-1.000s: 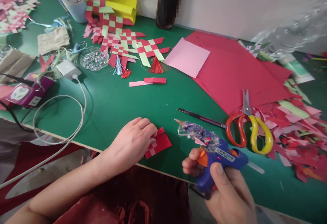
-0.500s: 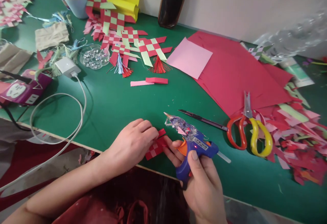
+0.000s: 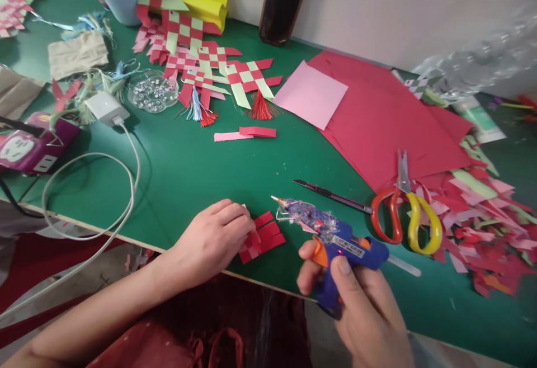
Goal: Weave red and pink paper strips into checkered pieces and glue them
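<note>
My right hand [image 3: 361, 301] is wrapped round a blue glue gun [image 3: 346, 245] with an orange trigger; a clear glue stick [image 3: 405, 265] sticks out of its back. The gun's nozzle points left, above the table and apart from the paper. My left hand [image 3: 222, 231] is closed over the left part of a woven red and pink paper piece [image 3: 268, 235] near the table's front edge. Its fingertips are hidden behind the knuckles. Red strips stick out from the piece on the right.
A black craft knife [image 3: 331, 194] and scissors [image 3: 405, 206] lie right of centre. Behind them are red paper sheets [image 3: 377, 116] and a pink square [image 3: 312, 94]; scraps [image 3: 486, 234] heap up at right. Woven paper fish [image 3: 251, 80], a bead tray [image 3: 153, 91] and a white charger [image 3: 107, 108] stand farther back.
My right hand has moved right with the glue gun, away from the woven piece, uncovering its red strips. My left hand stays on the piece, shifted slightly left.
</note>
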### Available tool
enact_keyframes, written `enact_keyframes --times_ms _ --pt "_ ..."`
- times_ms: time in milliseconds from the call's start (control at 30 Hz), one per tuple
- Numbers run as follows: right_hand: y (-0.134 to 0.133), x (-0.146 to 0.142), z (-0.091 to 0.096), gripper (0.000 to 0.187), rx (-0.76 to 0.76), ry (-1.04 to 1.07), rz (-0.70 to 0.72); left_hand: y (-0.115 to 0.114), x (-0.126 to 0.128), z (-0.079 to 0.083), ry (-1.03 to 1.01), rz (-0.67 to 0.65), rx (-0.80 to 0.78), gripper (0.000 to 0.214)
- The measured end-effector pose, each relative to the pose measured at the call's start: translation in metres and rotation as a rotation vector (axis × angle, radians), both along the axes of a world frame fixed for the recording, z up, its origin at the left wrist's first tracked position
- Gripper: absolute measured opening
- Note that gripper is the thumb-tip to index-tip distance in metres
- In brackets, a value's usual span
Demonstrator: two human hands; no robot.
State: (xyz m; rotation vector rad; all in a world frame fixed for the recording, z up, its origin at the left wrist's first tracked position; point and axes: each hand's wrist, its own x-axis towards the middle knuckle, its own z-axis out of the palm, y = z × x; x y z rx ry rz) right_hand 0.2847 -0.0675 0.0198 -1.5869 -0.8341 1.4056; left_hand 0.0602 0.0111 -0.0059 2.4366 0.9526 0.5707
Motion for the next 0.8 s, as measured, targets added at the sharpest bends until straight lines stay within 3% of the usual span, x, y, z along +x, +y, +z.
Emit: enact_keyframes --times_ms 133,267,533,800 --pt "-0.003 0.007 0.021 0.032 -0.026 -0.255 0.143 0.001 -0.001 -0.002 -0.039 0.002 0.003 0.017" --pt "0.0 0.003 0.029 0.036 -0.087 -0.351 0.269 0.0 -0.002 -0.004 -0.081 0.022 -0.037 0.015" --pt "0.006 -0.001 0.031 0.037 -0.059 -0.429 0.351 0.0 -0.002 -0.003 -0.105 0.017 -0.063 0.016" --pt "0.009 0.009 0.019 0.031 0.032 -0.478 0.453 0.001 -0.002 -0.003 -0.091 0.012 -0.055 0.018"
